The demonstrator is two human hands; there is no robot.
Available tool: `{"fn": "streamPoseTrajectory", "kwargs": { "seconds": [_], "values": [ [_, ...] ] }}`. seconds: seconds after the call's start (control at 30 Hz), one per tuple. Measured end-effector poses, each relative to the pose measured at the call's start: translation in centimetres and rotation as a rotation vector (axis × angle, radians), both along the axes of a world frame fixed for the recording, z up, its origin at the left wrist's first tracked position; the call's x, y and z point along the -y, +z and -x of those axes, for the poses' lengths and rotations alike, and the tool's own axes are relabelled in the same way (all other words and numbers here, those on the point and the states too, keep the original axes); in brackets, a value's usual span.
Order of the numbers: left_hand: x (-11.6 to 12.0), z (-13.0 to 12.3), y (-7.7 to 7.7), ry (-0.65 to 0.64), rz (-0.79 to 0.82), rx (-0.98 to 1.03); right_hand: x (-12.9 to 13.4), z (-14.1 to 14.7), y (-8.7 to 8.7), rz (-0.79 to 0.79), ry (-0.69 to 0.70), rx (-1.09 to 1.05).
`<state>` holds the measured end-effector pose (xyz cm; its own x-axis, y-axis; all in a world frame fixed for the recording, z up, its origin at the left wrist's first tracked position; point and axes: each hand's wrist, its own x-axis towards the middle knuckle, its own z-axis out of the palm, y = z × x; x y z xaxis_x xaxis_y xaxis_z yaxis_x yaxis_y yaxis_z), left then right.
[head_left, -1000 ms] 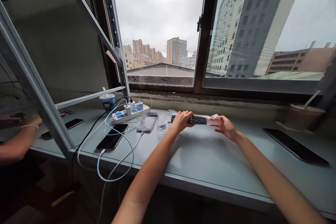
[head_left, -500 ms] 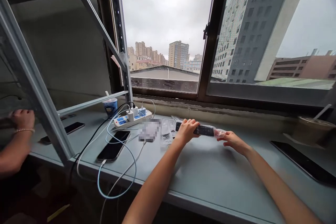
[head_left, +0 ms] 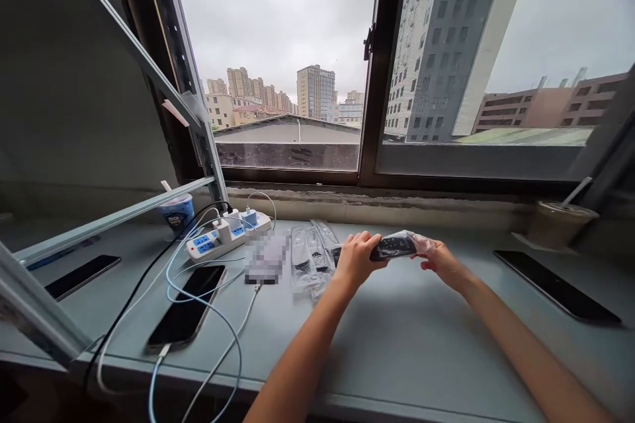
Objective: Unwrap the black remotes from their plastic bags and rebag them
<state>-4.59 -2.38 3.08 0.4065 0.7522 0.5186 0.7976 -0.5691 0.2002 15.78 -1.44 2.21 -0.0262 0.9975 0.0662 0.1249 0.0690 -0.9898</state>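
Left hand (head_left: pixel 358 254): curled round the middle of the remote, fingers wrapped over the top.
Right hand (head_left: pixel 441 261): fingertips pinched on the wrapper's right end.
Remote (head_left: pixel 394 246): black, buttoned, in clear wrapper (head_left: pixel 421 244); over table, nearer back edge than front. Touching tabletop? Can't tell.
Handling: probably best with left hold firm, right pinch on film only, light tension along the remote's length; thin film may slip or tear.
Clear packets (head_left: pixel 302 264): just left of remote, toward back edge.
Black tablet (head_left: pixel 555 285): toward table's right edge.
Brown cup (head_left: pixel 558 225): back right corner.
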Motion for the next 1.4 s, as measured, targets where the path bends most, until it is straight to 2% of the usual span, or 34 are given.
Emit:
{"fn": "streamPoseTrajectory", "kwargs": {
  "seconds": [0.23, 0.43, 0.63, 0.83, 1.4],
  "values": [
    [-1.1, 1.7, -0.6, -0.015, 0.010, -0.080, 0.5, 1.1, -0.1, 0.065, 0.014, 0.135],
    [-1.2, 2.2, -0.5, -0.003, -0.034, -0.168, 0.0, 1.3, -1.0, 0.073, 0.058, 0.148],
    [-1.5, 2.8, -0.9, 0.016, -0.003, -0.157, 0.3, 1.9, -1.2, 0.063, 0.044, 0.133],
    [-1.7, 2.9, -1.6, 0.023, 0.034, -0.136, 0.3, 2.3, -1.5, 0.072, 0.014, 0.142],
    [-1.9, 2.8, -1.8, 0.059, 0.017, -0.174, 0.5, 2.6, -1.4, 0.059, 0.001, 0.140]
  ]
}}
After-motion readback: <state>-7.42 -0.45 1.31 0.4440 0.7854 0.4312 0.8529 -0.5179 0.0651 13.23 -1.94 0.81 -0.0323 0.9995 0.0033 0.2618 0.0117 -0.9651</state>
